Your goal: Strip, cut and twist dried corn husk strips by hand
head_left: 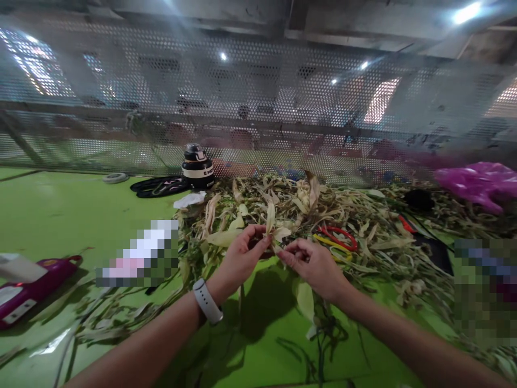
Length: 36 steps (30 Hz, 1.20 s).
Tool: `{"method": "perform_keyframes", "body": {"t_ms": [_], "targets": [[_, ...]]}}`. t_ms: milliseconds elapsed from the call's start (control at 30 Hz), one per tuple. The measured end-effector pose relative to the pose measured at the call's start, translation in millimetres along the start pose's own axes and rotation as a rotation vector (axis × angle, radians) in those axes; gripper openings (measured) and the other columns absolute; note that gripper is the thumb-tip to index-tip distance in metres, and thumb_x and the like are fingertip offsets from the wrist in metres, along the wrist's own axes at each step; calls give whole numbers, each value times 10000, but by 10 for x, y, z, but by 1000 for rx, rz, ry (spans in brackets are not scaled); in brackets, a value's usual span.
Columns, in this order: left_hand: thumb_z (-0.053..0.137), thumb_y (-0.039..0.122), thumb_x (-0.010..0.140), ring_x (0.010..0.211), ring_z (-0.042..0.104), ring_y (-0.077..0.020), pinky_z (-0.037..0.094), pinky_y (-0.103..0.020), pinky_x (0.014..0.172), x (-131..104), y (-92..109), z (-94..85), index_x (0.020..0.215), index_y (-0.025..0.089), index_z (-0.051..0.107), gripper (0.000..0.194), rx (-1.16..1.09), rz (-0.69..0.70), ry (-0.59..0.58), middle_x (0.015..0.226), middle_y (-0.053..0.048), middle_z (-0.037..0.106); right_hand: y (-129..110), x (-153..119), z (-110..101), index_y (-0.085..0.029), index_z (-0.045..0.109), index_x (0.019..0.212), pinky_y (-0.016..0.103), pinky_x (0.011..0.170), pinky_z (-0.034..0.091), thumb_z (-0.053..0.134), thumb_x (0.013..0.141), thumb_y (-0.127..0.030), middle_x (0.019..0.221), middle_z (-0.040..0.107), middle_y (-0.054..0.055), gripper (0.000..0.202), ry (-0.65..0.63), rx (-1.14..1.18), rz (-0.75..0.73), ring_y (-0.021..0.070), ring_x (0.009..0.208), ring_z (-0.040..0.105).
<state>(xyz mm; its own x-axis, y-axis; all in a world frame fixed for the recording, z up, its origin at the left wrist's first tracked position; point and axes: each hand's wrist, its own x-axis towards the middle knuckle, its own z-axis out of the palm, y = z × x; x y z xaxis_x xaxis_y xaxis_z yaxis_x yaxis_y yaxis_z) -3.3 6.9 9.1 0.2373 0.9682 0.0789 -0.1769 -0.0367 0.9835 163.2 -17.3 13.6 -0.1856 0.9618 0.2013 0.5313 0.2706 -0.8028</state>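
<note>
My left hand (pixel 245 255), with a pale watch band on the wrist, pinches a pale yellow-green dried leaf or petal piece (pixel 270 216) between thumb and fingers. Close beside it, my right hand (pixel 313 264) has its thumb and index finger pressed together at the lower end of the same piece. Just beyond both hands spreads a heap of dried leaves and stems (pixel 343 202). Red-handled scissors or a similar tool (pixel 340 237) lie in the heap to the right, with a yellow loop (pixel 329 245) next to them. A loose pale leaf (pixel 306 302) hangs below my right hand.
A black-and-white bottle (pixel 197 168) and a coiled black cord (pixel 161 186) stand at the back. A purple power strip (pixel 40 285) lies left, and a pink plastic bag (pixel 479 180) back right. A perforated metal screen (pixel 250 108) rises behind the green table (pixel 89 205).
</note>
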Motion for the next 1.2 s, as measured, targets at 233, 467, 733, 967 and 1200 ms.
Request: {"method": "perform_keyframes", "body": {"t_ms": [233,467,733,967,1200], "targets": [[574,314,775,757,543,-129,481,-279,719,12,-35,-21,951,168,541,231,110,12,-36,869,-10,569,43,-71,49,-144,612,857,265,624,393,438,903,-222,757,587,59,196,34,-559,-577,160,705,516],[592,282,756,642,484,-114,414,-237,603,-10,-4,-39,1029,143,515,315,269,21,1,733,17,523,6,-140,70,-148,595,833,295,612,345,427,893,-141,741,543,49,179,114,-855,-804,165,678,463],[602,345,760,664,489,-128,406,-255,644,-40,66,8,979,143,603,297,132,-65,-124,752,-14,580,77,-121,93,-149,596,887,318,695,381,476,881,-154,840,608,67,120,91,-826,-869,181,776,507],[497,335,839,731,455,-151,374,-255,688,-1,106,-78,758,176,593,203,495,260,-306,749,-13,501,6,10,-96,-173,541,869,378,880,361,471,897,-217,1022,607,102,87,265,-613,-717,208,974,513],[480,324,842,691,436,-135,378,-228,645,-70,236,-55,777,188,563,172,327,82,-416,733,5,475,-12,18,-109,-197,508,817,264,593,387,431,907,-325,704,568,20,174,152,-315,-301,152,638,505]]}}
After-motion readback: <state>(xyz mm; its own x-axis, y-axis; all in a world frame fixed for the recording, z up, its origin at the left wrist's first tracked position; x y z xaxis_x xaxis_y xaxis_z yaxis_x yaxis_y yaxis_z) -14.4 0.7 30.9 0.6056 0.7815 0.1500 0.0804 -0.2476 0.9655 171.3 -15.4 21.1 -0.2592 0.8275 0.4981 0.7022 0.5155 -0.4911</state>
